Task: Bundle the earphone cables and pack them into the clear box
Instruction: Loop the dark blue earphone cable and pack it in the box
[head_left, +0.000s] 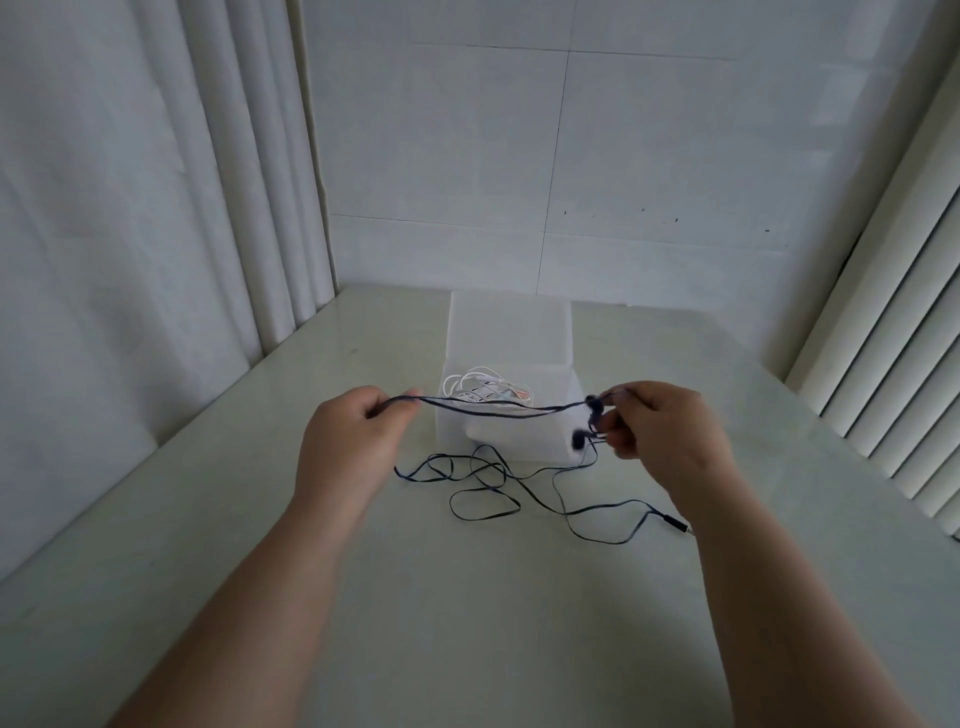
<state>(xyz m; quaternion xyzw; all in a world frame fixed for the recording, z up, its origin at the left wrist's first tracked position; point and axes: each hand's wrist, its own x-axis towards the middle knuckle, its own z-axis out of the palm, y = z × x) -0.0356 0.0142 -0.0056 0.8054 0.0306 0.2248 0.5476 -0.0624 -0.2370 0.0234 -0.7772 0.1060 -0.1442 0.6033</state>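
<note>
A dark earphone cable (483, 408) is stretched taut between my two hands above the table. My left hand (353, 436) pinches the folded cable at its left end. At the right end my right hand (660, 431) grips the cable beside the two dark earbuds (584, 431). The slack of this cable lies in loose loops (498, 488) on the table, ending in a plug (675, 524) at the right. Behind the hands stands the clear box (511, 332), its lid raised at the back. A white earphone cable (480, 387) lies coiled inside it.
The pale table (467, 623) runs back to a tiled wall (519, 156). White curtains (156, 208) hang along the left edge. Slatted blinds (893, 338) close off the right side.
</note>
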